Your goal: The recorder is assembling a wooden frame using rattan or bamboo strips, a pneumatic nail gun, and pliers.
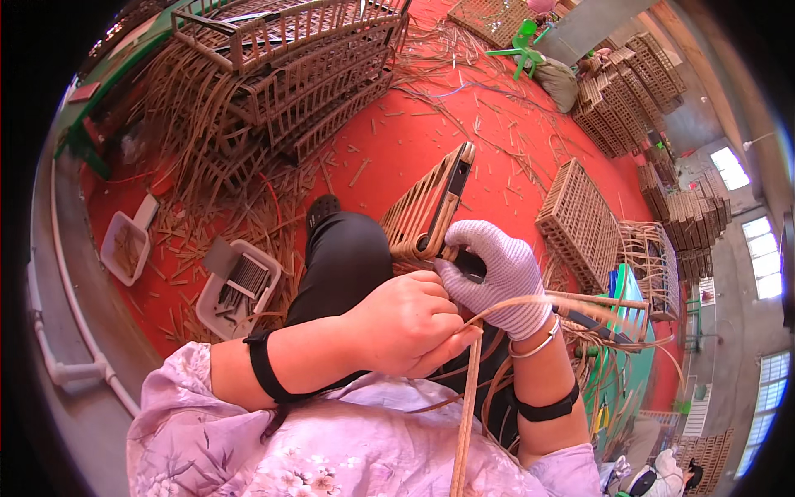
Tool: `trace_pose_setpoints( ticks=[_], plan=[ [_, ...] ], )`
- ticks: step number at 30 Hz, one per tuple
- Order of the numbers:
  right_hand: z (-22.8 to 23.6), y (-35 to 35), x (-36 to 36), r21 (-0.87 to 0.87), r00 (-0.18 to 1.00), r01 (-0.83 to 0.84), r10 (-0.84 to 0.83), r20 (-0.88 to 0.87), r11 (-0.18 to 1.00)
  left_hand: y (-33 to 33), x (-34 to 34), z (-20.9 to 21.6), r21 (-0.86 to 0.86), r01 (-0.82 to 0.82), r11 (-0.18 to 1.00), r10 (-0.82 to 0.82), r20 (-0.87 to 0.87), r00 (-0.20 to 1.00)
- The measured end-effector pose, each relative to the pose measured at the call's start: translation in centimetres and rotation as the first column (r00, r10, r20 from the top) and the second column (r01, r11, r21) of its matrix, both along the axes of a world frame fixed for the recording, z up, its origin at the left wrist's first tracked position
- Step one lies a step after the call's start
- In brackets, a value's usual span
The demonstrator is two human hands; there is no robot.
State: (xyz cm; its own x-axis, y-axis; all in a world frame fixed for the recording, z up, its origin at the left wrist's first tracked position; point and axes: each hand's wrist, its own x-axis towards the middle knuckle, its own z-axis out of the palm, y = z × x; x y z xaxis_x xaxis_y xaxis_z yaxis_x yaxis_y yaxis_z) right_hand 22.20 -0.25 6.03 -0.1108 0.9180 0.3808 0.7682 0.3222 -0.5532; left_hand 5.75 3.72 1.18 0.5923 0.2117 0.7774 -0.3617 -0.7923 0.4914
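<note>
In front of my lap stands a small woven wicker frame [418, 203] with tan slats and a dark metal bar along its edge. My right hand [497, 277], in a pale striped knit glove, is closed with thumb and forefinger at the frame's lower corner. My bare left hand [414, 323] is a fist just below that corner, touching the gloved fingers. From its grip comes a flat tan wicker strip [468, 406], which hangs down over my lap. A lighter strip arcs to the right past my gloved wrist. The fingertips of my left hand are partly hidden.
Stacked wicker baskets [290, 91] stand at the upper left, loose strips trailing. White bins [240, 286] hold short dark pieces at the left. At right are a woven panel [580, 224] and a green bench [617, 373] with strips. Scraps litter the red floor [497, 157].
</note>
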Motion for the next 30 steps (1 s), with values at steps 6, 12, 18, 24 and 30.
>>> trace_pose_setpoints(
  ticks=[6,12,18,24,30],
  plan=[
    [0.4,-0.2,0.0,-0.066,0.935,0.150,-0.120,0.333,0.986,-1.0,0.5,-0.6,-0.044,-0.036,0.998,0.038,0.027,0.999],
    [0.7,-1.6,0.6,-0.084,0.952,0.084,-0.055,0.301,0.993,-1.0,0.7,-0.1,0.015,-0.059,0.998,0.059,-0.030,0.998],
    [0.2,-1.7,1.1,-0.030,0.960,0.050,-0.040,0.278,0.998,-1.6,1.7,-0.5,0.055,-0.029,0.998,0.035,-0.109,0.993],
    [-0.5,-1.4,1.3,0.053,0.954,0.027,-0.042,0.296,0.998,-1.1,2.0,-1.5,-0.039,0.019,0.999,-0.023,-0.098,0.995],
    [-0.7,-1.0,1.2,0.109,0.938,0.035,-0.070,0.339,0.993,-2.0,1.3,0.4,-0.250,0.047,0.967,-0.050,-0.003,0.999]
  ],
)
